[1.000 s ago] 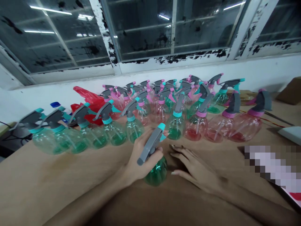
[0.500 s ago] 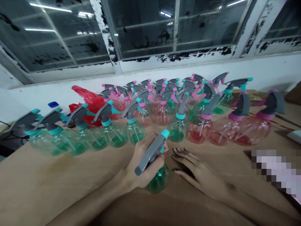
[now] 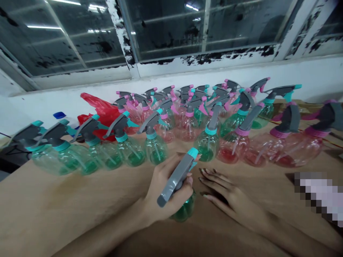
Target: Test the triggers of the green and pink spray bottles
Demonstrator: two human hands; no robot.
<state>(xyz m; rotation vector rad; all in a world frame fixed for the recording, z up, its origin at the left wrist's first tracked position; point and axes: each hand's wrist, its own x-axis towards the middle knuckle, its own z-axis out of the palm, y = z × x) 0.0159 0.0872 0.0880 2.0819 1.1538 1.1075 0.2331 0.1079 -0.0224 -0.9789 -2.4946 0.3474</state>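
Where the left hand [image 3: 157, 185] grips a green spray bottle [image 3: 177, 180] ahead of the front row, its fingers hide the collar, while the right hand [image 3: 230, 194] hovers or rests alongside, fingers loosely spread, palm unseen, rear bottles [image 3: 189, 126] overlapping and a pixelated object [image 3: 321, 196] unreadable.

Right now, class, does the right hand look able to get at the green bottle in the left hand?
Probably yes: the right hand lies palm-down beside the green bottle, with nothing visible between it and the lower body. Only the upper part is wrapped by the left hand.
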